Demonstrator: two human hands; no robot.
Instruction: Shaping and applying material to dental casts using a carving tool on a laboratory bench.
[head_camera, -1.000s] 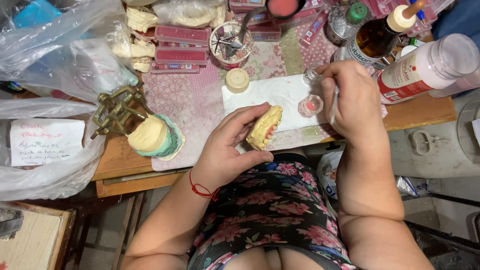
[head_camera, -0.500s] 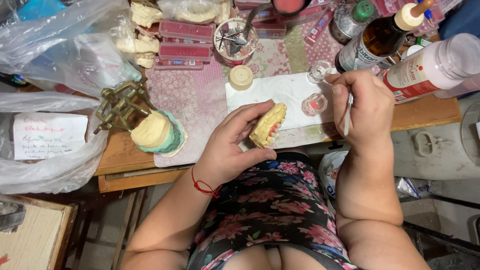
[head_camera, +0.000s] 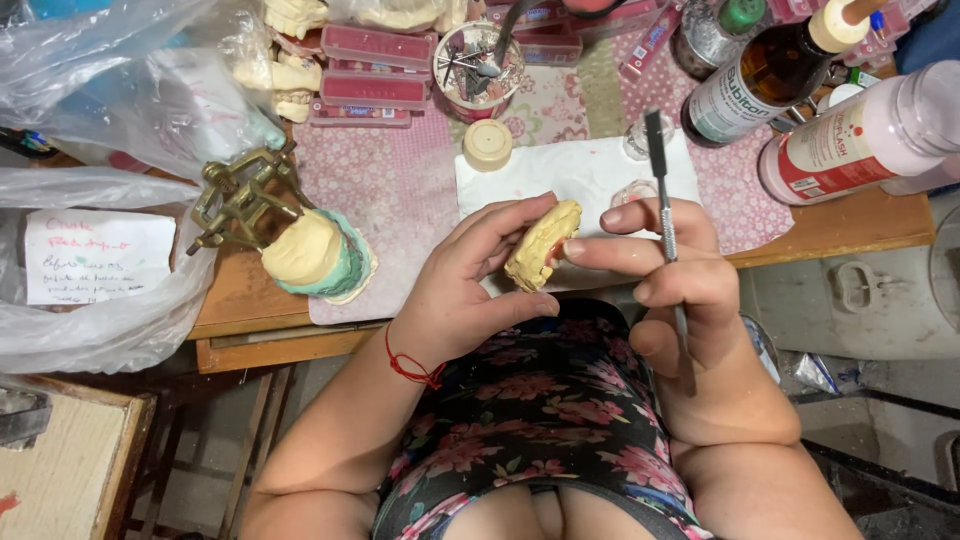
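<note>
Wooden surface (head_camera: 840, 225), covered in part by a pink flowered cloth (head_camera: 390, 190) and a white paper towel (head_camera: 580, 170). Items recorded on it: a brass hinged frame (head_camera: 235, 200) mounted on a cream plaster base (head_camera: 310, 255) at the left; a round cream lid (head_camera: 487, 144) near the towel's upper left corner; a cup of metal tools (head_camera: 478, 62) behind that; flat pink cases (head_camera: 375, 65) stacked to the cup's left; a dark brown bottle (head_camera: 770, 70) and a pale pink bottle (head_camera: 860, 140) lying at the right; a small clear glass dish (head_camera: 637, 192) on the towel, partly hidden by the right hand. Clear plastic bags (head_camera: 90, 90) lay heaped at the far left, one over a handwritten paper note (head_camera: 95, 255).

Yellowish plaster tooth model (head_camera: 543, 245): held up over the near edge of the surface, between both hands, nothing standing between it and the camera. Left hand (head_camera: 470, 290) was clasped round it, fingers over the top and thumb beneath. Right hand (head_camera: 680, 280) touched the model's right end with the fingertip of its forefinger while gripping a slim metal spatula (head_camera: 665, 210), blade pointing away from the body, just beside the model and not touching it.
</note>
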